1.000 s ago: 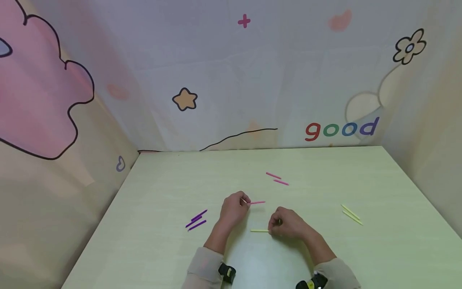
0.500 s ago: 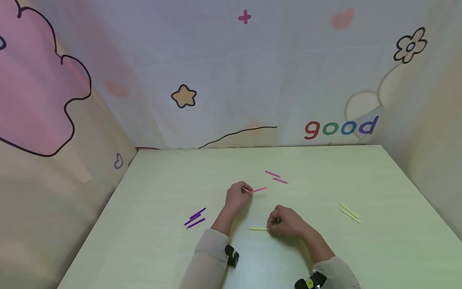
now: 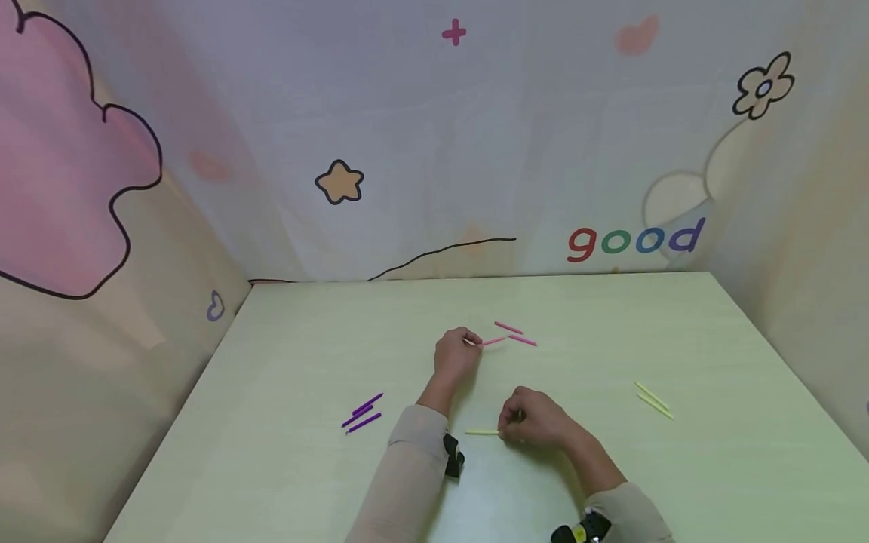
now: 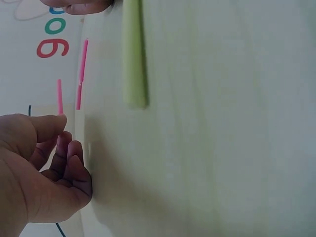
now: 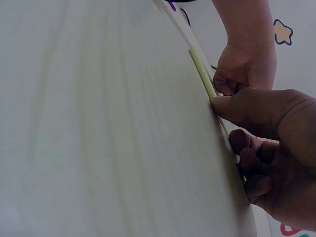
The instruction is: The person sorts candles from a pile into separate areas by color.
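My left hand [image 3: 458, 353] pinches a thin pink stick [image 4: 60, 96] between thumb and finger, its free end pointing right toward two more pink sticks [image 3: 523, 341] on the table. In the left wrist view the held stick looks raised off the surface. Nearer the front, my right hand [image 3: 532, 417] pinches one end of a yellow-green stick [image 5: 201, 73], which lies along the tabletop and points left. The rest of that stick's end is hidden under the thumb and fingers.
On the pale green table [image 3: 305, 483], several purple sticks [image 3: 362, 413] lie at the left. A few yellow-green sticks [image 3: 655, 401] lie at the right. A printed cloth backdrop [image 3: 414, 136] stands behind the table's far edge.
My left hand has moved forward and slightly right, carrying the pink stick close to the two pink ones. The right hand stays in place with the yellow-green stick.
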### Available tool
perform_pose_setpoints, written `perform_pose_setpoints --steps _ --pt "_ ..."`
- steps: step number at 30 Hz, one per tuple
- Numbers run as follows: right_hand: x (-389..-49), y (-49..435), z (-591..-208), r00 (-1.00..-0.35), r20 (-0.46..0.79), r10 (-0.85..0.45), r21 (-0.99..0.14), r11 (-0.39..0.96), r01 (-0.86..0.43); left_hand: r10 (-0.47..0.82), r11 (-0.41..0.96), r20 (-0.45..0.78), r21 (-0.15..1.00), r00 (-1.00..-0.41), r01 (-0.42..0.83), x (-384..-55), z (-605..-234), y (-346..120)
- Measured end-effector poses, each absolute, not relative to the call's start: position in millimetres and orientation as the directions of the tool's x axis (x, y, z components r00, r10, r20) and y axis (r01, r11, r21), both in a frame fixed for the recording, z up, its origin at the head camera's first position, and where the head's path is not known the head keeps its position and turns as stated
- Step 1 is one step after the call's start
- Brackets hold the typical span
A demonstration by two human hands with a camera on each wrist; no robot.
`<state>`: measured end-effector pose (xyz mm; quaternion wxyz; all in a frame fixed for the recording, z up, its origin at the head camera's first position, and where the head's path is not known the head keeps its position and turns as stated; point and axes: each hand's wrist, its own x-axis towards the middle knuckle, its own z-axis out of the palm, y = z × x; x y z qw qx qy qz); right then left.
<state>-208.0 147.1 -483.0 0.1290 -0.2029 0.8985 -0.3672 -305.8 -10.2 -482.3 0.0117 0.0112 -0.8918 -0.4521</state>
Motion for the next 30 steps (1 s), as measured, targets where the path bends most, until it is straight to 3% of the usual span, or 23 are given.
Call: perform_pose_setpoints --steps 12,21,30 --pt "-208 148 -485 -0.877 -0.053 -0.478 -0.712 0.634 -0.302 -0.104 0.561 -0.049 0.822 -0.993 -0.099 -312 -478 6" --pt "-209 148 -485 -0.876 -0.064 -0.478 -0.715 0.634 -0.294 -0.149 0.701 -0.036 0.701 -0.988 -0.131 -313 -483 14" --pt "-210 150 -484 -0.877 -0.065 -0.477 -0.707 0.642 -0.297 -0.144 0.719 -0.030 0.683 -0.989 -0.125 -312 -481 16"
